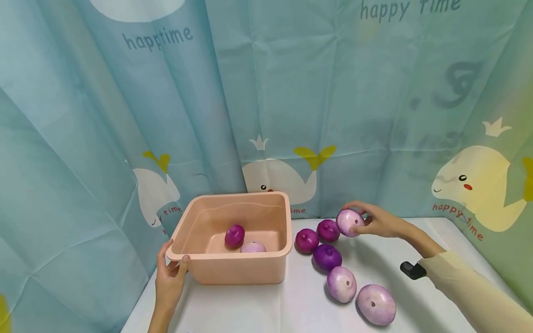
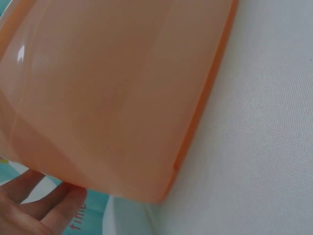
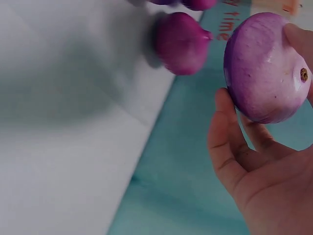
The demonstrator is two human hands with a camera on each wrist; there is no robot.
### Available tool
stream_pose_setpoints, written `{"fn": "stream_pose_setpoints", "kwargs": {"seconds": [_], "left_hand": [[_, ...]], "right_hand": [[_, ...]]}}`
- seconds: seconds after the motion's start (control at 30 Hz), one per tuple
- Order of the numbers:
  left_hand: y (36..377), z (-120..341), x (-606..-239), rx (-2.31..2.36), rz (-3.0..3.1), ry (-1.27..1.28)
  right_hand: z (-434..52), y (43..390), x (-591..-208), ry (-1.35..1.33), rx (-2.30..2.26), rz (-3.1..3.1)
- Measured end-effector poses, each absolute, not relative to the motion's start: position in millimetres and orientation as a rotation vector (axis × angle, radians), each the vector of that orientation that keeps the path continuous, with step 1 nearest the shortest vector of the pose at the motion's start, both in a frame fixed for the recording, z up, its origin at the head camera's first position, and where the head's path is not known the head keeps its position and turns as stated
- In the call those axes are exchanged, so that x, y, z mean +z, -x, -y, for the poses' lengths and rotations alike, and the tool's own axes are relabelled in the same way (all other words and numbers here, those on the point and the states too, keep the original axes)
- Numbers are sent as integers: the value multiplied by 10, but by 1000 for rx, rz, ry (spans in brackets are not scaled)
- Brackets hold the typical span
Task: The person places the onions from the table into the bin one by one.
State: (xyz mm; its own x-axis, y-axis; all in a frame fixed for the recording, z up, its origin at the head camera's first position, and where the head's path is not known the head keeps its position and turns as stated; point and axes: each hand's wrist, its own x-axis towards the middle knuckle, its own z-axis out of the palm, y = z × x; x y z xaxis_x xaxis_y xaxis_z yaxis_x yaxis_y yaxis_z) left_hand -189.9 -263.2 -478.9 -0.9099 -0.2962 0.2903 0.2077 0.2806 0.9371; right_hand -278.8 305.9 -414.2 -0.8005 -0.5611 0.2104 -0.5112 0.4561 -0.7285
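My right hand (image 1: 376,221) holds a pale purple onion (image 1: 349,222) between thumb and fingers, raised above the far part of the table. In the right wrist view the onion (image 3: 266,68) shows a brown spot on its end, and the fingers curl under it. With my left hand (image 1: 170,277) I grip the near left corner of a pink plastic bin (image 1: 241,269), thumb at the front and fingers on the left side. Inside the bin lie a dark purple onion (image 1: 235,236) and a pale onion (image 1: 252,247), the latter partly hidden by the front rim.
Right of the bin, dark onions (image 1: 307,241), (image 1: 328,230) and a violet onion (image 1: 327,257) lie close together. Nearer on the white table (image 1: 233,310) are two pale onions (image 1: 341,284), (image 1: 376,304). A blue printed curtain (image 1: 291,101) hangs behind the table.
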Motion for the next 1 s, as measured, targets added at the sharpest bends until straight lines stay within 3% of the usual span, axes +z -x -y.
{"fn": "stream_pose_setpoints", "kwargs": {"seconds": [0.47,1.0], "left_hand": [[1896,2634,-4781,-1635,2169,-68],[1902,2658,-4790,-1644,2192,-84]], "right_hand": [[-2967,2885,-3651,984,-1246,-2901],[-2940,2961,-3485,852,-1196,-2948]]}}
